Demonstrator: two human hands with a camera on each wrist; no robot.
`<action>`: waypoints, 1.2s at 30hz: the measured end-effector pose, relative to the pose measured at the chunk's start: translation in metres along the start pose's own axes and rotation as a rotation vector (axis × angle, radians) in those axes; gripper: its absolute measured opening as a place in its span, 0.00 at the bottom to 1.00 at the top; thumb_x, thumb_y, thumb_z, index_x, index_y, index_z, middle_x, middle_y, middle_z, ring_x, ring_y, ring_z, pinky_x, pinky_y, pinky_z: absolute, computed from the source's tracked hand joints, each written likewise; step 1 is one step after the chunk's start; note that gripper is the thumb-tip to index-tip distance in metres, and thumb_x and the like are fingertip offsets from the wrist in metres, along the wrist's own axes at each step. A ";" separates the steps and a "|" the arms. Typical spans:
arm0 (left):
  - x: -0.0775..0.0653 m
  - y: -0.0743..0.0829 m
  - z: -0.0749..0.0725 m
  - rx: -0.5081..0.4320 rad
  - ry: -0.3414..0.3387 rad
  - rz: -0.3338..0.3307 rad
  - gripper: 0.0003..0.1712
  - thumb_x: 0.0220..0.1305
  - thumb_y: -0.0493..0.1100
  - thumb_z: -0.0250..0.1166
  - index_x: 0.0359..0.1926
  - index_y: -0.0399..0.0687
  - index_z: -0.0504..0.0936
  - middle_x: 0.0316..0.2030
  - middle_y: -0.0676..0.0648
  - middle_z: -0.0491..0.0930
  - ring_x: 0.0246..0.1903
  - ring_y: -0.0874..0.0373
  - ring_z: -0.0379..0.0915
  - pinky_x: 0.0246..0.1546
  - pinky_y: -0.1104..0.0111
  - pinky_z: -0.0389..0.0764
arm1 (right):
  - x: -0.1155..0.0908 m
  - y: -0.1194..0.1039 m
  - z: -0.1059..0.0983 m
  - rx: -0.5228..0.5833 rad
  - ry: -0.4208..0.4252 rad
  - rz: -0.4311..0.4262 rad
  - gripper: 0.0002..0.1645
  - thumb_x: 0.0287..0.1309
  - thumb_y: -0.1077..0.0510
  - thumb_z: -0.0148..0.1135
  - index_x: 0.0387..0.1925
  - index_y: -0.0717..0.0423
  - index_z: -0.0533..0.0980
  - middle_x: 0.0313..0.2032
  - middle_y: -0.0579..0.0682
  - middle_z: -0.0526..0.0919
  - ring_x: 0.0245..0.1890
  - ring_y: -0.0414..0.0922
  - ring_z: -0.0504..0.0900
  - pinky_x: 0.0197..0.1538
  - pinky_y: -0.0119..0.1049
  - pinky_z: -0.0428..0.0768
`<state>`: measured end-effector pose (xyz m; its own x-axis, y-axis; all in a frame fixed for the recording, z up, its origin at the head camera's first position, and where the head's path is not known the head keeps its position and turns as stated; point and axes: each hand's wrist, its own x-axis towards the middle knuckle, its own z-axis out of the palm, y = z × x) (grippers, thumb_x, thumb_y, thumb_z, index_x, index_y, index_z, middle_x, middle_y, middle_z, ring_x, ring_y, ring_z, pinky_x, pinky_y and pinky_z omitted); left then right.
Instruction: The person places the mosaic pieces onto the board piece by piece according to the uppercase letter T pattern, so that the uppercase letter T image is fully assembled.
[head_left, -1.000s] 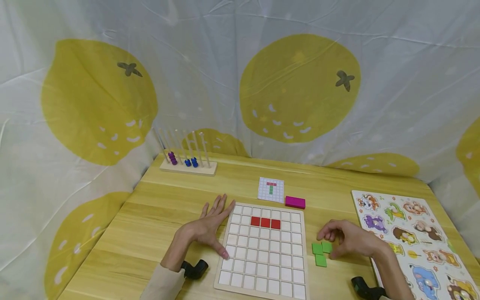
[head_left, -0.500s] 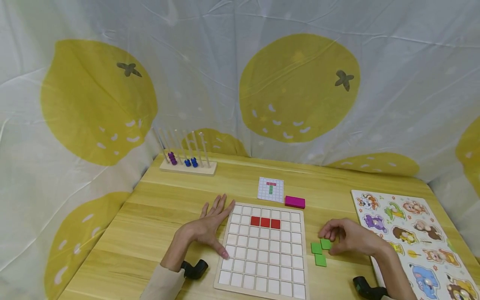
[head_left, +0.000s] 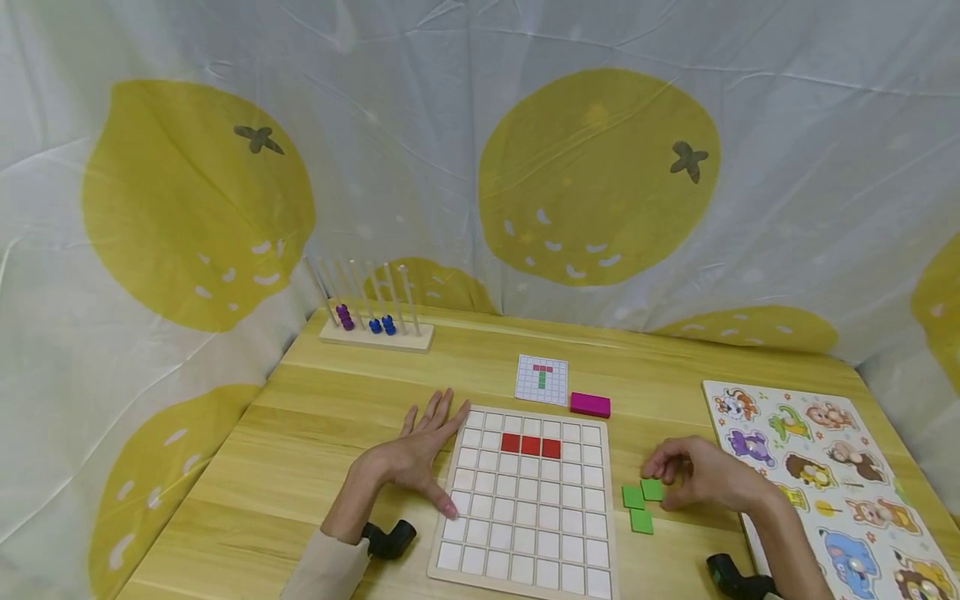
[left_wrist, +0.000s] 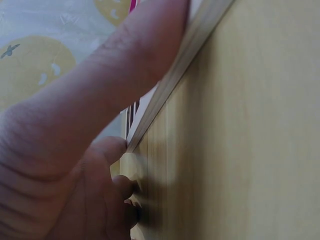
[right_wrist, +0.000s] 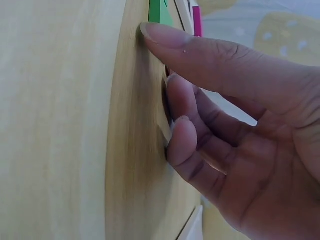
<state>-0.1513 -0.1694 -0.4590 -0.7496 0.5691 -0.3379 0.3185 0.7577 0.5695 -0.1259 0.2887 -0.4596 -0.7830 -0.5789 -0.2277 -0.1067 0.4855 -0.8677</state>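
My left hand (head_left: 416, 458) rests spread at the left edge of a wooden grid board (head_left: 611, 533), the thumb and index fingertip at its border. In the left wrist view the thumb (left_wrist: 125, 65) lies along the board's side. Three red tiles (head_left: 530, 445) sit side by side in the board's second row, among white squares. Right of the board, my right hand (head_left: 701, 475) pinches the edges of a green tile (head_left: 652, 490) low at the table, fingers curled. Two more green tiles, an upper one (head_left: 633, 497) and a lower one (head_left: 641, 522), lie beside it.
Behind the board lie a card (head_left: 528, 392) with a red and green T pattern and a magenta block (head_left: 590, 405). A peg stand (head_left: 352, 335) with purple and blue beads is at the back left. An animal puzzle board (head_left: 765, 458) lies at right, beneath the right forearm.
The right hand and the green tile at its fingertips have shifted slightly, and a small gap has opened between two tiles. The left hand has stayed at the board's edge.
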 end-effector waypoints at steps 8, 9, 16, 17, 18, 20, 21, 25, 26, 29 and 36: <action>0.000 -0.001 0.000 -0.011 0.000 0.015 0.87 0.38 0.60 0.87 0.84 0.47 0.34 0.80 0.35 0.17 0.80 0.38 0.11 0.78 0.37 0.20 | -0.001 0.001 -0.002 -0.034 0.015 -0.014 0.19 0.50 0.63 0.79 0.45 0.61 0.83 0.41 0.55 0.85 0.36 0.40 0.79 0.38 0.31 0.82; 0.000 -0.001 0.000 -0.010 0.001 0.016 0.87 0.38 0.60 0.87 0.84 0.47 0.34 0.80 0.35 0.17 0.80 0.38 0.11 0.78 0.37 0.20 | -0.001 0.001 -0.002 -0.038 0.017 -0.014 0.19 0.50 0.62 0.79 0.44 0.61 0.84 0.41 0.55 0.85 0.36 0.40 0.79 0.37 0.31 0.82; 0.000 -0.001 0.000 -0.007 0.001 0.016 0.86 0.37 0.60 0.87 0.84 0.47 0.34 0.80 0.34 0.17 0.80 0.38 0.11 0.78 0.37 0.20 | 0.000 0.003 -0.001 -0.058 0.034 0.001 0.17 0.51 0.61 0.79 0.43 0.60 0.84 0.39 0.53 0.85 0.35 0.39 0.79 0.37 0.30 0.81; 0.000 -0.001 0.000 -0.008 0.001 0.015 0.86 0.37 0.60 0.87 0.84 0.47 0.34 0.80 0.34 0.17 0.81 0.38 0.11 0.78 0.37 0.20 | 0.000 0.003 -0.001 -0.063 0.036 0.004 0.17 0.52 0.61 0.79 0.43 0.59 0.84 0.39 0.52 0.85 0.34 0.38 0.79 0.37 0.30 0.81; 0.000 0.000 0.000 -0.008 0.000 0.015 0.86 0.37 0.60 0.87 0.84 0.47 0.34 0.80 0.34 0.18 0.81 0.38 0.11 0.78 0.37 0.20 | 0.000 0.003 0.000 -0.068 0.038 0.008 0.17 0.52 0.61 0.79 0.43 0.59 0.84 0.39 0.52 0.85 0.34 0.37 0.79 0.37 0.30 0.81; 0.000 0.000 0.000 -0.008 0.001 0.015 0.86 0.37 0.59 0.87 0.84 0.47 0.35 0.81 0.34 0.18 0.81 0.38 0.12 0.78 0.37 0.20 | 0.000 0.003 0.000 -0.070 0.039 0.015 0.16 0.53 0.60 0.78 0.44 0.59 0.84 0.40 0.52 0.85 0.34 0.37 0.78 0.37 0.30 0.81; 0.000 0.000 0.000 -0.009 0.001 0.015 0.86 0.37 0.59 0.87 0.84 0.47 0.35 0.81 0.34 0.18 0.81 0.38 0.12 0.78 0.37 0.20 | 0.000 0.002 0.000 -0.072 0.041 0.019 0.16 0.54 0.60 0.78 0.44 0.59 0.83 0.40 0.52 0.85 0.35 0.37 0.78 0.37 0.30 0.81; 0.000 0.000 0.000 -0.008 0.002 0.013 0.86 0.37 0.59 0.87 0.84 0.47 0.35 0.81 0.35 0.18 0.81 0.38 0.12 0.78 0.37 0.20 | 0.000 0.000 0.001 -0.088 0.052 0.023 0.16 0.56 0.58 0.77 0.45 0.59 0.82 0.39 0.52 0.84 0.35 0.36 0.78 0.38 0.30 0.81; -0.001 0.000 0.000 -0.008 0.002 0.013 0.86 0.37 0.59 0.87 0.84 0.47 0.35 0.81 0.35 0.18 0.81 0.38 0.12 0.78 0.37 0.20 | 0.000 0.000 0.001 -0.095 0.059 0.022 0.16 0.57 0.57 0.76 0.45 0.58 0.82 0.39 0.51 0.83 0.35 0.35 0.78 0.37 0.30 0.80; -0.001 0.000 0.000 -0.009 0.003 0.014 0.87 0.37 0.59 0.87 0.84 0.47 0.35 0.81 0.35 0.18 0.81 0.38 0.11 0.78 0.37 0.20 | 0.000 0.000 0.001 -0.110 0.082 0.018 0.17 0.58 0.56 0.75 0.46 0.58 0.82 0.38 0.51 0.83 0.35 0.35 0.78 0.37 0.30 0.80; -0.001 -0.001 0.000 -0.009 0.001 0.014 0.86 0.38 0.59 0.87 0.84 0.47 0.34 0.81 0.35 0.18 0.81 0.38 0.11 0.78 0.37 0.20 | 0.002 -0.002 0.003 -0.123 0.140 -0.011 0.14 0.63 0.58 0.71 0.48 0.59 0.82 0.40 0.51 0.83 0.34 0.34 0.76 0.35 0.30 0.78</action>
<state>-0.1511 -0.1702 -0.4592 -0.7454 0.5796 -0.3293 0.3238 0.7466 0.5812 -0.1257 0.2845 -0.4599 -0.8580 -0.4919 -0.1477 -0.1829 0.5615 -0.8070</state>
